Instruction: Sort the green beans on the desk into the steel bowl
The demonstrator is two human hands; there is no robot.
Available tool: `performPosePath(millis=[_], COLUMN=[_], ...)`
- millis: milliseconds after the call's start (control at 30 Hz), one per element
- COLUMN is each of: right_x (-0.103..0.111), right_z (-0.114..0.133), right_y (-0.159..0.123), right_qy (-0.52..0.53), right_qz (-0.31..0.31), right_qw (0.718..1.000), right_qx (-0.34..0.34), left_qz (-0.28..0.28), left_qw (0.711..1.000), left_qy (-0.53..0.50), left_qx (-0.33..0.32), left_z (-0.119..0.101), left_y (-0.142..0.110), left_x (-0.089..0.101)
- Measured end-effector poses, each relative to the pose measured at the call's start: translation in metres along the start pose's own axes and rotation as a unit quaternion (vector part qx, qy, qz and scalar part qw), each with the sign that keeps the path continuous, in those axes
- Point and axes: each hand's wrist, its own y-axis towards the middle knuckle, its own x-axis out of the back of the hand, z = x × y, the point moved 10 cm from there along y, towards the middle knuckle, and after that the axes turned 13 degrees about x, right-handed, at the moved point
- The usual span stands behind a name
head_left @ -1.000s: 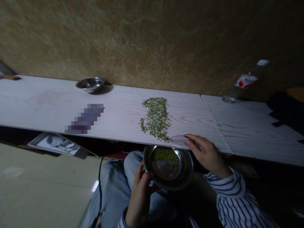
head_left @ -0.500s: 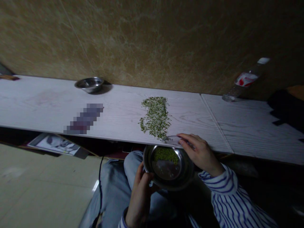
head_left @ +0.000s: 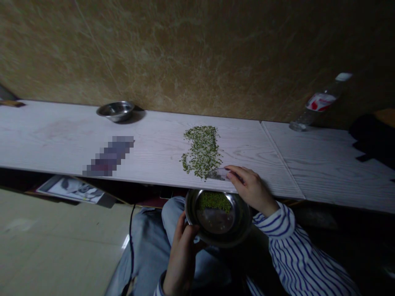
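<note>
My left hand is closed on the left rim of a steel bowl, held over my lap just below the table's front edge. Small green beans lie heaped on the far side inside it. In my right hand, pinched between thumb and fingers, is a thin, clear, flat scraper-like piece; its exact kind is hard to make out. Its left end meets the near edge of a patch of scattered green beans on the white tabletop.
A smaller steel bowl sits at the back left, with a blurred-out flat object in front of it. A clear plastic bottle stands at the back right beside a dark item. The wall rises directly behind the table.
My right hand has moved up and slightly left with the clear piece, from the table's front edge onto the tabletop by the beans. My left hand and the bowl have stayed nearly still.
</note>
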Motion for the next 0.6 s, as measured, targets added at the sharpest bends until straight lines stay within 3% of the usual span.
performPosePath(millis=[200,400,600], right_x=[0.005,0.028,0.041], right_z=[-0.005,-0.015,-0.031], right_y=[0.005,-0.006,-0.018], right_qy=[-0.004,-0.053,-0.106], right_qz=[-0.018,-0.061,-0.059], right_qw=[1.0,0.996,0.989], right_qx=[-0.016,-0.044,-0.082], left_qz=[-0.008,0.003,0.007], left_qw=[1.0,1.0,1.0], left_qy=[-0.006,-0.003,0.004], left_qx=[-0.011,0.0,0.006], left_z=[-0.002,0.0,0.001], left_y=[-0.002,-0.003,-0.002], left_x=[0.0,-0.002,-0.002])
